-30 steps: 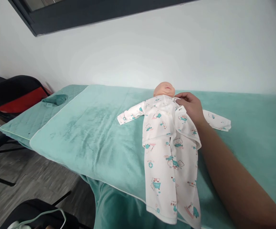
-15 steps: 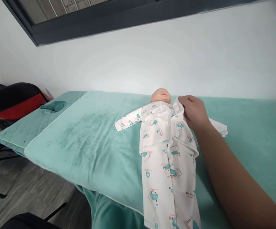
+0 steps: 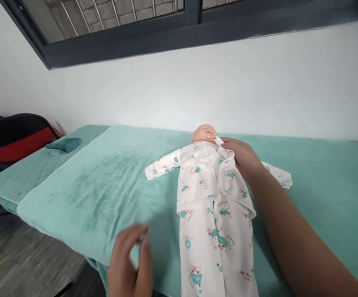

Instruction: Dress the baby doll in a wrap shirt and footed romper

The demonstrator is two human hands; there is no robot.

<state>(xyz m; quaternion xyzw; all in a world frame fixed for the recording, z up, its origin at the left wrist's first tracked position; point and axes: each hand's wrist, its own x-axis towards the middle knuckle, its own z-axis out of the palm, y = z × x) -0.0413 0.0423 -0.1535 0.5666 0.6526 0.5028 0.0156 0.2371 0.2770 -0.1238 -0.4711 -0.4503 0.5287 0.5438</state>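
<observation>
A baby doll (image 3: 205,133) lies on its back, dressed in a white printed baby jacket (image 3: 194,177) and matching trousers (image 3: 202,247). My right hand (image 3: 243,156) pinches the upper edge of the jacket's front panel beside the neck, lifting it a little off the chest. Part of that edge is hidden by the fingers. At the lower middle, my left hand (image 3: 129,262) is slightly blurred, its fingers loosely curled with a small gap to the thumb. It holds nothing and is apart from the doll, left of the trousers. Both jacket sleeves lie spread outward.
The doll rests on a green plush-covered bed (image 3: 83,181) against a white wall (image 3: 154,90). Above is a dark-framed window (image 3: 120,39) with bars outside. A black and red chair (image 3: 18,142) stands at the left, over a grey floor (image 3: 43,255).
My left hand has come into view from below. My right hand has shifted its pinch on the jacket edge toward the doll's neck. The view has tilted up slightly.
</observation>
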